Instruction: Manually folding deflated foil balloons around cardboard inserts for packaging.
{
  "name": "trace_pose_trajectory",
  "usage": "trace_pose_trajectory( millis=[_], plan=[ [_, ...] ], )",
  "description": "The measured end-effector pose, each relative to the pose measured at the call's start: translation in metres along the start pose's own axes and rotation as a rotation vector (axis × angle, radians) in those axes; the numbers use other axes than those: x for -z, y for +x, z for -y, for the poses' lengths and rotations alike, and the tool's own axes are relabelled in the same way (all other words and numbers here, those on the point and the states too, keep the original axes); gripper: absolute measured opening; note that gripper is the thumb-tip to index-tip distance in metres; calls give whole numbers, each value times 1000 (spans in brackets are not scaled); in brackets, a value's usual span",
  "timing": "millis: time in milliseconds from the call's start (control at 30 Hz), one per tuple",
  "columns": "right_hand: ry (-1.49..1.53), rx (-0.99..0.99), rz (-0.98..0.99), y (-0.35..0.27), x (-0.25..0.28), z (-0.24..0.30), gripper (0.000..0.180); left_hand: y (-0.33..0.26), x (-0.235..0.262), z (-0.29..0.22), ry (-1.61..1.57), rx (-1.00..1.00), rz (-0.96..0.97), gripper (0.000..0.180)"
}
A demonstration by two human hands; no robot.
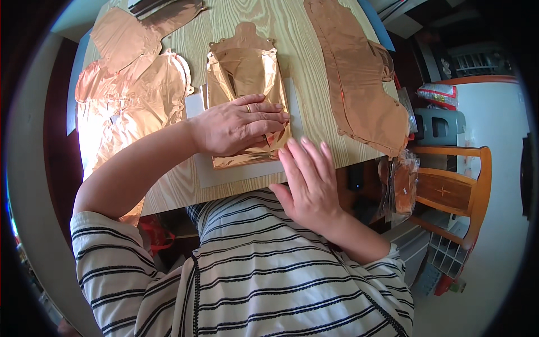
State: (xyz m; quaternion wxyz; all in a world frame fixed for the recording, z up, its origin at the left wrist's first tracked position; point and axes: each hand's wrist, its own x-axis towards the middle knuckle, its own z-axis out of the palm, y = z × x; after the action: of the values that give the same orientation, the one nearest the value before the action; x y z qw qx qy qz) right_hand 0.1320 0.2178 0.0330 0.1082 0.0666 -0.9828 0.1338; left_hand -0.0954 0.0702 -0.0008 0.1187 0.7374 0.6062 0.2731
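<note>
A flat, uninflated copper-coloured foil balloon (241, 64) lies folded into a narrow rectangle, its small tabs at the far end. My left hand (241, 123) rests across its near half, palm down, fingers stretched to the right. Under the balloon is a pale grey sheet (212, 178) at the table's near edge. My right hand (309, 188) hovers by the balloon's near right corner, fingers extended and nothing in them; whether the fingertips touch the foil I cannot tell.
More flat copper foil balloons lie on the wood-grain table (297, 50): a crumpled shiny one (129, 95) at left, a long one (362, 84) at right. A clear plastic packet (403, 185) hangs below the right edge. Beyond it stands a wooden chair (449, 191).
</note>
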Motion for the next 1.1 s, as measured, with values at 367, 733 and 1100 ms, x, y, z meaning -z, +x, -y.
trace_pose_trajectory(
  millis=[367,733,1100],
  plan=[
    [-110,-37,157,-26,-18,5,84,-1,0,2,-4,-7,13,43],
    [180,201,9,26,-47,46,68,-4,0,5,16,-18,7,44],
    [65,219,56,9,-61,53,74,-4,-3,8,29,-27,5,48]
  ],
)
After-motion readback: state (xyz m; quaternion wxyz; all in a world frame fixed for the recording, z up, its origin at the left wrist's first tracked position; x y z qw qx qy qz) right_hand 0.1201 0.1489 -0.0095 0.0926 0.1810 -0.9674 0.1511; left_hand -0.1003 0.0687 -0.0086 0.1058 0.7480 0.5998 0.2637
